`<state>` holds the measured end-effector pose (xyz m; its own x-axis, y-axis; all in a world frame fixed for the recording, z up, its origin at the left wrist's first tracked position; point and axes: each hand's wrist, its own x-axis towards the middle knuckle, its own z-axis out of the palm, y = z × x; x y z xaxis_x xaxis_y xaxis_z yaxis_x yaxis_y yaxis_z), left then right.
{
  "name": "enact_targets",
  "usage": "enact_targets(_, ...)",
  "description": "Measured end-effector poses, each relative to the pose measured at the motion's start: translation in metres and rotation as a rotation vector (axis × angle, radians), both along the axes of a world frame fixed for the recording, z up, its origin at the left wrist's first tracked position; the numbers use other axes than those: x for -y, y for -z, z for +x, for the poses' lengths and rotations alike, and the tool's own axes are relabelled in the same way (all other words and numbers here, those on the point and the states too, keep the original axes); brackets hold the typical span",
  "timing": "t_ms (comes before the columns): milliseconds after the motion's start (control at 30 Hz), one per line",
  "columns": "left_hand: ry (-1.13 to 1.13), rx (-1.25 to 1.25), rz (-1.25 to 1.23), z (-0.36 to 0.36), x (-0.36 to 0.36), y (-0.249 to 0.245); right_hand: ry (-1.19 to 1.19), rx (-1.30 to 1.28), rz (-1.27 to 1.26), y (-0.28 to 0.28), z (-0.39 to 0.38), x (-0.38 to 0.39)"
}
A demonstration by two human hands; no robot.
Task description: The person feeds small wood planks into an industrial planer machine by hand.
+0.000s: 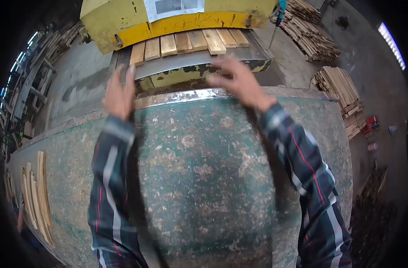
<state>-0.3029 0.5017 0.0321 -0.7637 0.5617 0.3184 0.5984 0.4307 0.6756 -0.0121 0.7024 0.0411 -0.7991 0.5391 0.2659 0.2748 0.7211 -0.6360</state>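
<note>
A row of wooden boards lies side by side on the metal bed of a yellow machine, their far ends hidden under its housing. My left hand is raised near the left end of the bed, its fingers stretched forward close to the leftmost board. On the other side, my right hand hovers over the bed's near edge with thumb and fingers apart, smeared by motion. Neither hand holds anything. Below both arms spreads a worn green tabletop.
Several narrow wood strips lie on the table's left side. Stacks of wood stand on the floor at the right, with another pile beside the table. A red object sits on the floor near that pile.
</note>
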Motion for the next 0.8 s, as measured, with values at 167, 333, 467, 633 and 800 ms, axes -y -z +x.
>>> enact_targets(167,0.344,-0.256,-0.328,0.179,0.24,-0.02,-0.32,-0.051,-0.184,0.01,0.135,0.189)
enact_targets(333,-0.07,0.086,-0.324,0.329,0.459,-0.023,-0.238,-0.139,-0.529,-0.01,0.222,0.353)
enact_targets(467,-0.362,0.105,-0.382,0.382,0.549,-0.037,-0.088,-0.178,-0.718,-0.016,0.224,0.437)
enact_targets(633,-0.34,-0.108,-0.466,0.327,0.57,-0.05,-0.172,-0.177,-0.564,-0.03,0.184,0.502)
enact_targets(800,-0.339,-0.162,-0.535,0.19,0.601,-0.021,-0.005,-0.025,-0.215,-0.001,0.127,0.532)
